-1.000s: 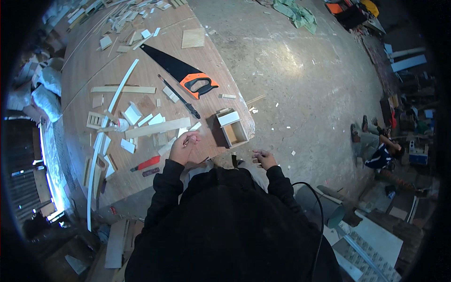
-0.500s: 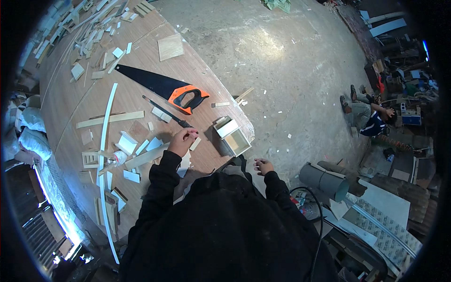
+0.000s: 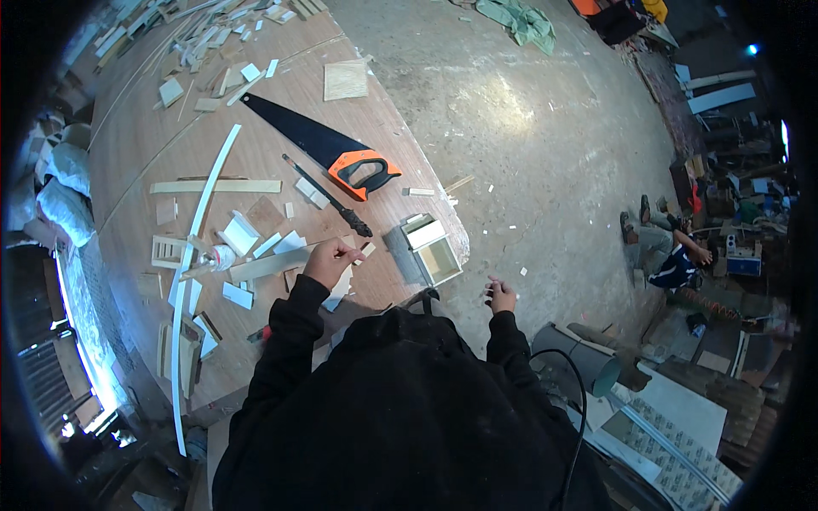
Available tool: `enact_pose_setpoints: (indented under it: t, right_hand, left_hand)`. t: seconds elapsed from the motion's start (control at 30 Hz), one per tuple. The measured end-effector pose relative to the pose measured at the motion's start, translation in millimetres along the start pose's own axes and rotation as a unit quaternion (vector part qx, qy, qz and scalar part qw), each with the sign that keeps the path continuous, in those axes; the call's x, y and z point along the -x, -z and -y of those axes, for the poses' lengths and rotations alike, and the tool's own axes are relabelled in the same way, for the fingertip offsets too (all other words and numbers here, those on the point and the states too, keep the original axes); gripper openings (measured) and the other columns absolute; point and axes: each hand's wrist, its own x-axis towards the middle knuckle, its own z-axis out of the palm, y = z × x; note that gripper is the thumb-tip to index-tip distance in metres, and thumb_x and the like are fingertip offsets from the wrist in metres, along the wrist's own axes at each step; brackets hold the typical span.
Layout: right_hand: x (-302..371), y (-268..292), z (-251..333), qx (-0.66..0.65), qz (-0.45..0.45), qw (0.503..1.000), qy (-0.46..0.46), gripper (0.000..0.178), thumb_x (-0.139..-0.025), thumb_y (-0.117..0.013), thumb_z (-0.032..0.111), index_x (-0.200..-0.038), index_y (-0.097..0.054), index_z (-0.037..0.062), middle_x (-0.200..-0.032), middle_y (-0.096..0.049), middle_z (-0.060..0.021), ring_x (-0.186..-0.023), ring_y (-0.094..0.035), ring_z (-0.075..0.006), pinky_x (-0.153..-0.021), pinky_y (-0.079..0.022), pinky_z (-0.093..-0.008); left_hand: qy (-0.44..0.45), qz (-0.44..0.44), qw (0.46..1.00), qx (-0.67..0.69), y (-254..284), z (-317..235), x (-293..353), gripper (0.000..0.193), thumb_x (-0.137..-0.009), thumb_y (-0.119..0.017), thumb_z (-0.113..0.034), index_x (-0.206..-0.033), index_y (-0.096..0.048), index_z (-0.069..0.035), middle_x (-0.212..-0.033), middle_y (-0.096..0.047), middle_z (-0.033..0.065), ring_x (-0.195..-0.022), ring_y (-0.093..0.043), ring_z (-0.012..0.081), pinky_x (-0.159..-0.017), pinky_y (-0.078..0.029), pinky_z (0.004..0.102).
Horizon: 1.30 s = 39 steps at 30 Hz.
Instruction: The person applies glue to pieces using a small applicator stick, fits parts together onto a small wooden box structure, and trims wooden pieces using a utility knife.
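My left hand (image 3: 331,261) reaches over the wooden table (image 3: 153,145), its fingertips pinched on a small wooden piece (image 3: 367,249) near the table's front edge. A small open wooden box (image 3: 436,254) stands just right of that hand at the table corner. My right hand (image 3: 502,295) hangs off the table over the concrete floor, fingers half curled and apart, with nothing seen in it. A handsaw (image 3: 356,168) with a black blade and an orange handle lies beyond the left hand, and a dark slim tool (image 3: 328,197) lies beside it.
Several wood offcuts, a flat slat (image 3: 217,186), a long white strip (image 3: 207,213) and a small white bottle (image 3: 221,255) litter the table. A person (image 3: 673,254) sits on the floor at right. A grey cylinder (image 3: 581,363) and a black cable (image 3: 582,409) lie near my right side.
The view has swung a little, so the table and saw sit differently in the picture. My left hand has stretched slightly right toward the small wooden piece. My right hand stays put.
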Motion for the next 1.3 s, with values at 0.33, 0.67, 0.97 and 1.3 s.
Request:
enact_pose_setpoints:
  t: [0.33, 0.67, 0.97, 1.3]
  right_hand:
    - [-32, 24, 65, -0.126, -0.008, 0.990, 0.060, 0.025, -0.096, -0.049, 0.018, -0.116, -0.063, 0.0155, -0.079, -0.058, 0.0035, -0.065, -0.053, -0.0064, -0.053, -0.044, -0.0246]
    - [47, 31, 165, -0.046, 0.343, 0.875, 0.338, 0.034, -0.060, -0.035, -0.012, -0.075, -0.063, 0.0026, -0.064, -0.052, 0.0006, -0.061, -0.048, -0.0087, -0.056, -0.035, -0.0202]
    - [156, 57, 174, -0.061, 0.568, 0.758, 0.315, 0.023, -0.062, -0.043, -0.009, -0.075, -0.059, 0.0007, -0.066, -0.051, -0.0034, -0.063, -0.048, -0.0110, -0.056, -0.035, -0.0236]
    - [171, 60, 213, -0.164, 0.652, 0.350, 0.653, 0.009, -0.066, -0.062, 0.001, -0.072, -0.055, 0.0018, -0.060, -0.048, -0.0052, -0.055, -0.050, -0.0187, -0.053, -0.038, -0.0298]
  left_hand:
    - [0.030, -0.066, 0.994, 0.079, -41, -8, 79, 0.016, -0.096, -0.053, -0.009, -0.090, -0.061, 0.004, -0.095, -0.070, 0.0118, -0.086, -0.065, 0.0153, -0.081, -0.051, 0.0283]
    - [-0.011, -0.066, 0.977, 0.200, -199, -122, 102, 0.024, -0.100, -0.046, -0.011, -0.119, -0.055, 0.000, -0.114, -0.065, 0.0078, -0.102, -0.060, 0.0123, -0.091, -0.046, 0.0275]
    - [-0.331, -0.334, 0.870, -0.152, -308, -239, 123, 0.024, -0.090, -0.061, -0.027, -0.103, -0.063, -0.007, -0.102, -0.063, 0.0072, -0.102, -0.056, 0.0298, -0.088, -0.044, 0.0424]
    - [-0.605, -0.301, 0.707, -0.208, -359, -305, 142, 0.051, -0.093, -0.049, -0.051, -0.077, -0.058, -0.003, -0.080, -0.054, 0.0079, -0.083, -0.053, 0.0281, -0.074, -0.042, 0.0457]
